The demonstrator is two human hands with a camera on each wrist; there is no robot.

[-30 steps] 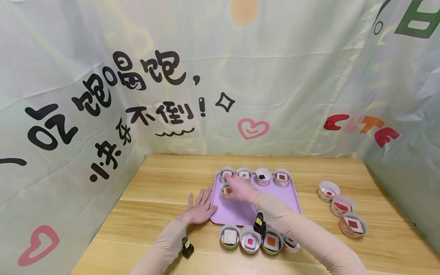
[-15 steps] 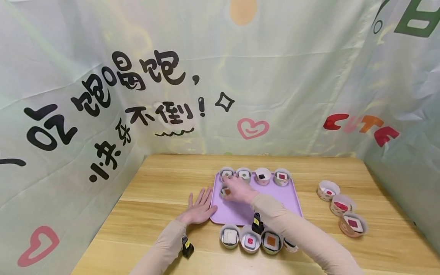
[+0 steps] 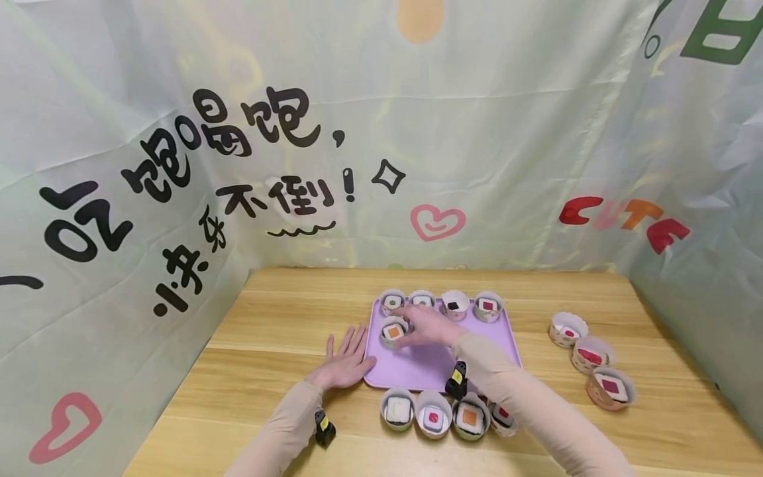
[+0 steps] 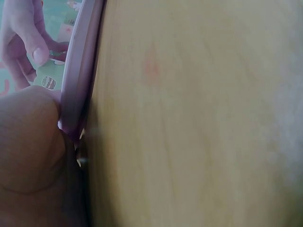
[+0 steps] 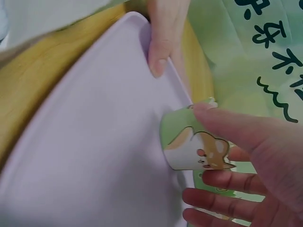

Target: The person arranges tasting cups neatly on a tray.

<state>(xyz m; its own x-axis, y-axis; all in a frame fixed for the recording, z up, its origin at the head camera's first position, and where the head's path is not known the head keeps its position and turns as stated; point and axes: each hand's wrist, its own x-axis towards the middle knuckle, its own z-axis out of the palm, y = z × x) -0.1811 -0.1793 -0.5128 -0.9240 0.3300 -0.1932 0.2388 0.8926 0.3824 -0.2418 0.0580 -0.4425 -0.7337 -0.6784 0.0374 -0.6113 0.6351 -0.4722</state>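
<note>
A green paper baking cup (image 3: 390, 342), holding a square sushi piece with an orange centre (image 3: 393, 332), stands at the left side of the lilac tray (image 3: 411, 374). Beside it is my right hand (image 3: 426, 324), its fingers spread loosely. In the right wrist view the thumb lies at the rim of the cup (image 5: 189, 146), which has a cartoon dog on it, while the other fingers stand apart. My left hand (image 3: 341, 366) rests flat at the tray's left edge, fingers straight. Its thumb (image 5: 159, 59) lies over the tray rim.
Several cups (image 3: 455, 306) with sushi line the tray's far edge. A row of filled cups (image 3: 434, 417) stands in front of the tray, partly under the right sleeve. Three more cups (image 3: 590, 358) stand on the wooden table (image 3: 268, 331) at the right. Printed cloth (image 3: 357, 132) encloses the table.
My right hand has loosened from around the orange-centred cup and drawn a little to the right, so the cup shows more fully. The left hand has stayed in place.
</note>
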